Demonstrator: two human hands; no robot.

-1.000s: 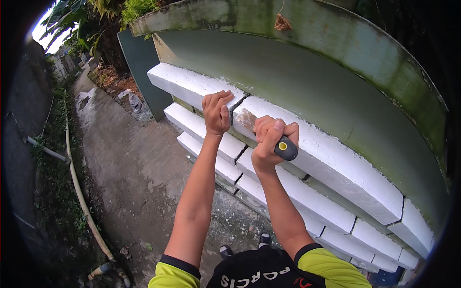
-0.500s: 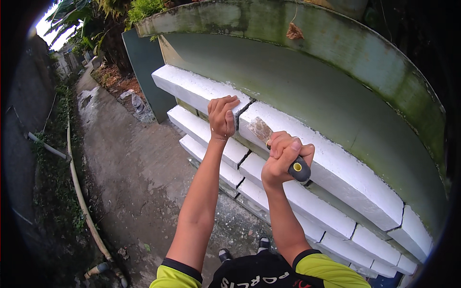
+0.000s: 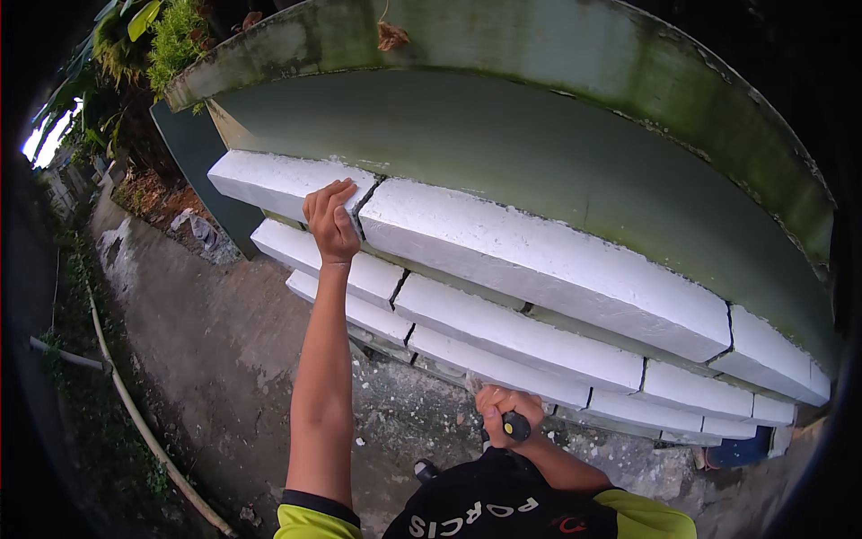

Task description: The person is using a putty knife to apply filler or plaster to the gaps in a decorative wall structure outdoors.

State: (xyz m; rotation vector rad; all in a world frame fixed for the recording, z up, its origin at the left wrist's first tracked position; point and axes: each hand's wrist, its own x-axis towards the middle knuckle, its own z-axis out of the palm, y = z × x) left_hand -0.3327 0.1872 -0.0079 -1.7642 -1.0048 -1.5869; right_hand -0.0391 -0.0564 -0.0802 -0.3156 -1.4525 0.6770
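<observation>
Two dangers: my left hand [image 3: 330, 223], fingers curled over the top block [image 3: 278, 182] at its end joint, could shift it, while my right hand [image 3: 505, 411], fisted around the trowel [image 3: 514, 425] low beside the bottom row, might slip.

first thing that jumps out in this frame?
The stepped courses of white blocks stacked against the green, stained wall fill the middle. The left hand rests on the top course beside a joint between two blocks. The right hand sits low by the bottom course, gripping a black-handled tool with a yellow end cap.
</observation>
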